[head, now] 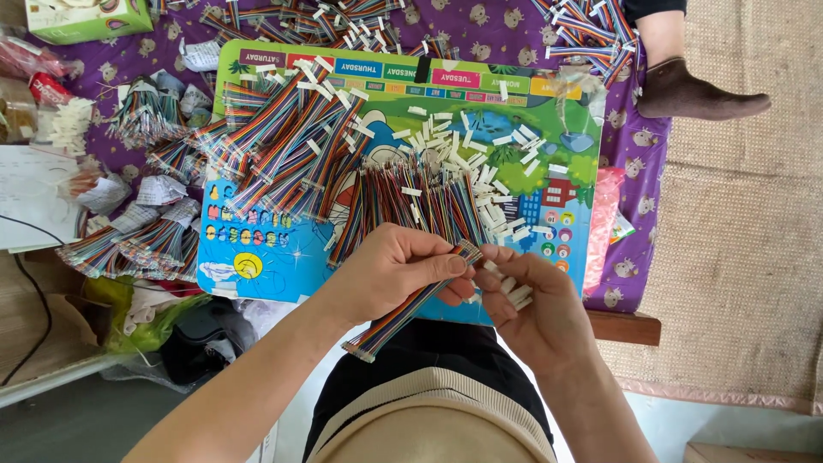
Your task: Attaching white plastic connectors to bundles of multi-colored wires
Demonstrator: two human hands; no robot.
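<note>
While the purple cloth (514, 34) spreads across the whole top of the view, the bright picture board (257, 257) sits at the centre of it, and that's our work surface. Up at eleven o'clock on the board lies a big heap of rainbow ribbon cables (283, 141), fanned out and overlapping. At the board's middle, a loose pile of thin coloured wires (411, 193) lies just above the hands, and white plastic connectors (501, 184) are scattered from twelve to three o'clock around it. Over at nine o'clock, off the board, more cable bundles (129, 244) rest beside crumpled paper. At one o'clock, someone else's foot in a dark sock (694, 93) rests on the woven mat (754, 214).

Now the hands, low at six o'clock. Left hand (390, 270) is closed around one ribbon cable (403, 313), which slants down toward seven o'clock over the lap. Right hand (536, 304) pinches at the cable's upper end, fingertips narrow, with a few white connectors tucked in its palm.
</note>
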